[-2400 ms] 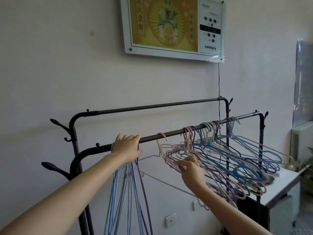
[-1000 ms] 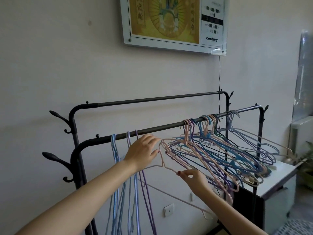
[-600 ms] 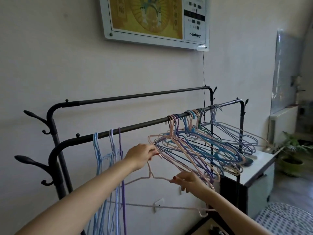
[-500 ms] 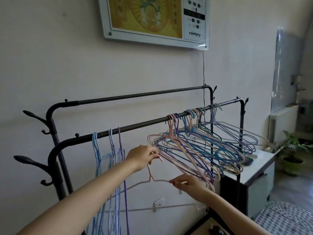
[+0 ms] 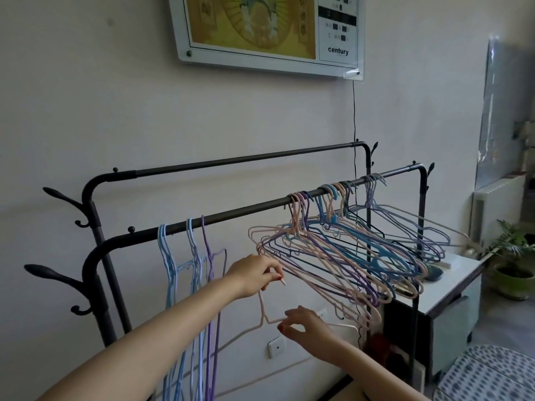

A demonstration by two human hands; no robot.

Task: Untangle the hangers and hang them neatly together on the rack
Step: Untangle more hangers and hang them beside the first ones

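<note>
A black clothes rack has a front rail (image 5: 249, 209) and a higher back rail. A tangled bunch of pink, blue and purple hangers (image 5: 344, 250) hangs on the right half of the front rail. Three blue and purple hangers (image 5: 188, 264) hang straight down at the left. A single pale pink hanger (image 5: 263, 311) is off the rail, below the bunch. My left hand (image 5: 254, 274) grips its hook. My right hand (image 5: 307, 328) pinches its shoulder wire just right of the neck.
Black coat hooks (image 5: 62, 277) stick out from the rack's left post. A white cabinet (image 5: 445, 287) stands under the rail's right end, with a potted plant (image 5: 515, 267) beyond it. A framed picture (image 5: 269, 33) and its cord hang on the wall behind.
The pale pink hanger has come off the rail and dropped below the bunch. My left hand left the rail and took its hook. The camera has moved closer and turned slightly.
</note>
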